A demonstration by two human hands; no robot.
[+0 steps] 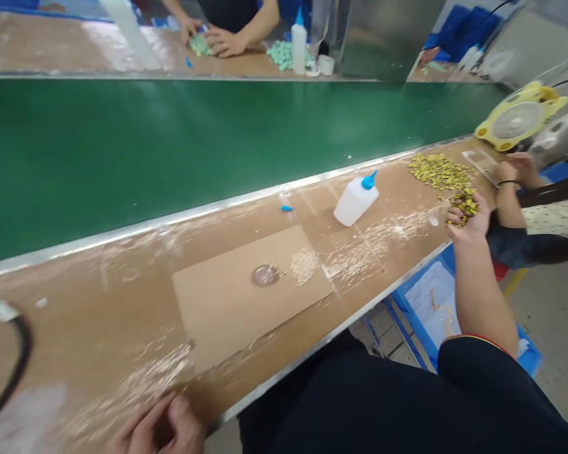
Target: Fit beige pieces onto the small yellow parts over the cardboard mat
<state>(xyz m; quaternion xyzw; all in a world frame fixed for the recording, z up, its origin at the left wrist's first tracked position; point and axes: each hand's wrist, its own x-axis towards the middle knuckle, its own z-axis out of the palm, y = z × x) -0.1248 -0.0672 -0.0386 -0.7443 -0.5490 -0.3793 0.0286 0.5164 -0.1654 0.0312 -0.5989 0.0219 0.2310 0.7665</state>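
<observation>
At the right, my right hand [473, 217] holds a handful of small yellow-and-black pieces [464, 203], just over the table's front edge. A larger heap of the same yellow-and-black pieces [438, 171] lies on the table beyond it. My left hand [161, 429] rests low at the table's near edge, its fingers loosely bent and apart, with nothing visible in them. Between the hands lies a cardboard sheet [231, 315], bearing a small round dish [265, 275] and a pile of small pale pieces [305, 265]. More pale pieces [364, 252] spread to the right of the sheet.
A white squeeze bottle with blue nozzle [356, 202] stands behind the pale pieces, near a blue cap [287, 208]. A green conveyor belt [194, 139] runs behind. Co-workers' hands [224, 43] are across it and at far right, near a yellow fan [520, 120]. A blue crate [419, 315] sits below.
</observation>
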